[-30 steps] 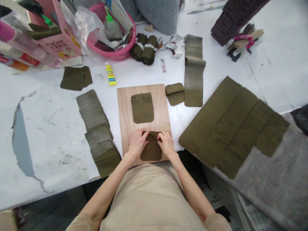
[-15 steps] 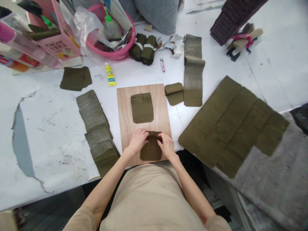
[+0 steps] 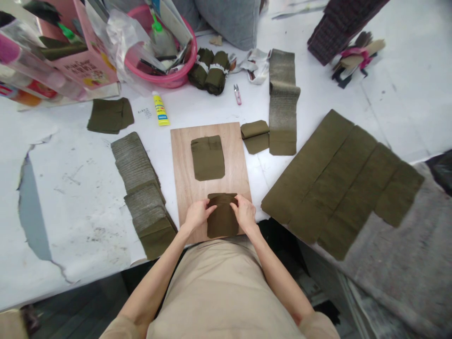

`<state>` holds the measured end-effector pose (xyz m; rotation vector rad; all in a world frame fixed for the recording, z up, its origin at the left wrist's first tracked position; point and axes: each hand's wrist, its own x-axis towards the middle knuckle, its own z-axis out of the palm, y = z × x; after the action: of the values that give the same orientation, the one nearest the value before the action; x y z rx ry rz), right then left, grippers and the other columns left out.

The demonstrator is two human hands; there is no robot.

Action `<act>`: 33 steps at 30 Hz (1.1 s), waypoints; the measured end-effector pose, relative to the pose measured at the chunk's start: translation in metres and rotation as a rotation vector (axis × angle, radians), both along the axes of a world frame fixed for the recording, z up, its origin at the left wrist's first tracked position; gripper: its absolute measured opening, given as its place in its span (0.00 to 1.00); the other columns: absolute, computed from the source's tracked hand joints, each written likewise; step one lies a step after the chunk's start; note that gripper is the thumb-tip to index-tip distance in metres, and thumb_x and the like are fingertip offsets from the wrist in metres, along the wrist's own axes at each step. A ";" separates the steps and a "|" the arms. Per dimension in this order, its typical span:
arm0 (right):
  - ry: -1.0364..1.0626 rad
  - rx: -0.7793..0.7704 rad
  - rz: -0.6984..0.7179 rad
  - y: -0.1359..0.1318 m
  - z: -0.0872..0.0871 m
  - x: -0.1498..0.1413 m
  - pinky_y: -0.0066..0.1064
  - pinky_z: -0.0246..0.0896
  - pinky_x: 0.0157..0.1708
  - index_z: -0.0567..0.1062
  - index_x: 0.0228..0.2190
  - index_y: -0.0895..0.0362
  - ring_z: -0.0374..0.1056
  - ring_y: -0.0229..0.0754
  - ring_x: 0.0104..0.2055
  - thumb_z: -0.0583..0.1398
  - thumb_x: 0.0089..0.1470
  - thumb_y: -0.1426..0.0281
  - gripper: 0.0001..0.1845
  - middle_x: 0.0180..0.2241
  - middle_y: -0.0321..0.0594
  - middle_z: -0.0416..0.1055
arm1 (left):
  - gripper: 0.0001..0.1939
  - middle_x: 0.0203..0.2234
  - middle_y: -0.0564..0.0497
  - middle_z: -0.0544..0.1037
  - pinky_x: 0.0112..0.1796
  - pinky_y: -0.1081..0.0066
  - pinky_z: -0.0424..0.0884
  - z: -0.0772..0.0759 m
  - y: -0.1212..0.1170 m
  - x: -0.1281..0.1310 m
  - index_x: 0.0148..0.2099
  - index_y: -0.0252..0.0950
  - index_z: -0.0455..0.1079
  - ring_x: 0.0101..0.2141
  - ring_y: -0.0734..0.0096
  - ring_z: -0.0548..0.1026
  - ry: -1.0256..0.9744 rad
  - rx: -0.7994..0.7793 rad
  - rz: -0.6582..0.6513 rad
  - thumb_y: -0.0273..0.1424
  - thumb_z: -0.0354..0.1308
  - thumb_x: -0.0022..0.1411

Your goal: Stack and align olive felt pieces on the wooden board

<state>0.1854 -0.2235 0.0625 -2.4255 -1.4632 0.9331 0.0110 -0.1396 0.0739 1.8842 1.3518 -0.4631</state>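
Note:
A small olive-green fabric piece [image 3: 222, 219] lies at the near end of a wooden board [image 3: 183, 183]. My left hand [image 3: 196, 214] pinches its left top edge. My right hand [image 3: 245, 213] pinches its right top edge, and the top edge is folded over. A second olive piece [image 3: 207, 157] lies flat further up the board, untouched.
A fanned stack of olive pieces [image 3: 141, 193] lies left of the board, large olive panels [image 3: 339, 179] to the right. A long strip [image 3: 282, 103], folded pieces [image 3: 255, 136], a yellow glue tube [image 3: 159, 108], snips [image 3: 238, 94], a pink basin [image 3: 165, 77] and rolled fabric [image 3: 211, 70] sit beyond.
The piece's top edge now lies folded down and straight. My left hand has slid down and left to the piece's corner. My right hand barely moved.

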 end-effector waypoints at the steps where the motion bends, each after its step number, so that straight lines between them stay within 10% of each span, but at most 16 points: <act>1: 0.005 -0.001 -0.003 0.000 0.000 0.000 0.30 0.59 0.35 0.71 0.39 0.53 0.71 0.42 0.36 0.60 0.55 0.68 0.07 0.34 0.37 0.74 | 0.17 0.23 0.50 0.77 0.25 0.73 0.59 -0.002 -0.001 -0.001 0.34 0.36 0.70 0.26 0.68 0.75 -0.015 -0.013 0.019 0.44 0.51 0.63; 13: 0.078 -0.059 -0.044 0.004 -0.003 0.005 0.30 0.60 0.35 0.74 0.38 0.50 0.71 0.42 0.35 0.62 0.53 0.66 0.08 0.31 0.35 0.75 | 0.16 0.18 0.55 0.75 0.23 0.74 0.63 -0.018 -0.003 -0.012 0.40 0.36 0.70 0.18 0.71 0.72 -0.169 -0.246 0.149 0.43 0.51 0.61; 33: 0.023 0.048 -0.055 0.000 -0.002 0.000 0.30 0.59 0.34 0.67 0.43 0.51 0.68 0.40 0.36 0.61 0.53 0.70 0.15 0.36 0.36 0.70 | 0.16 0.31 0.47 0.79 0.29 0.73 0.62 0.002 -0.009 0.002 0.41 0.37 0.69 0.32 0.65 0.76 0.149 0.052 -0.058 0.44 0.50 0.63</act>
<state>0.1849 -0.2233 0.0607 -2.4002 -1.3874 0.8998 0.0133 -0.1486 0.0757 1.9685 1.4203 -0.6136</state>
